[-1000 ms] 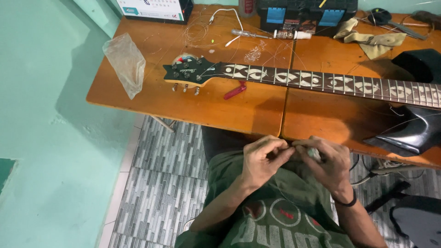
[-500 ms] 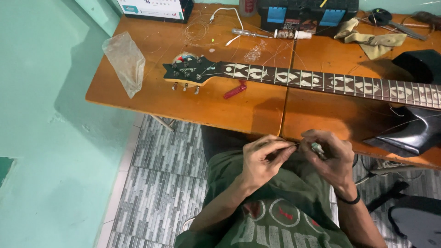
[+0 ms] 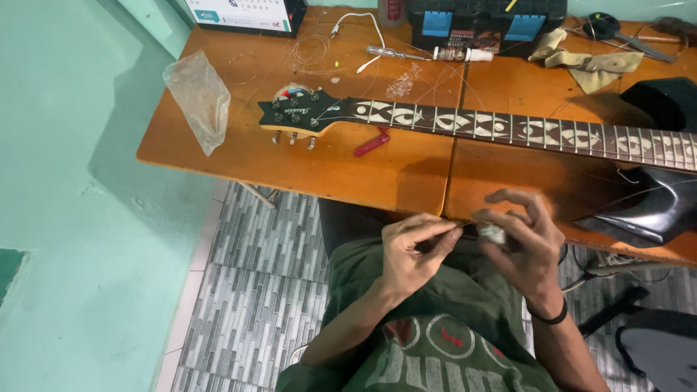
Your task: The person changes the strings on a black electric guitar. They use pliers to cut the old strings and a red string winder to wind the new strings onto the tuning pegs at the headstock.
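Right hand (image 3: 524,243) grips a pale wad (image 3: 494,233) — left hand (image 3: 415,250) just beside.

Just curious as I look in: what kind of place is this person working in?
Probably a small guitar repair bench at home. An electric guitar lies across a wooden table, with a black toolbox, a screwdriver and loose strings beside it.

Lower centre: left hand (image 3: 414,250) and right hand (image 3: 524,243) sit close together just below the table (image 3: 218,156) edge, over the lap.
Centre band: guitar (image 3: 508,131) lies across the tabletop, blocking a straight reach to the back.
Upper left: plastic bag (image 3: 197,98) stands near the table's corner.
Between bag and guitar: bare wood, passable.
In front of the guitar: red tool (image 3: 372,142), bare wood around it.
Top edge: toolbox (image 3: 483,18), screwdriver (image 3: 396,52), cloth (image 3: 581,62) crowd the back.
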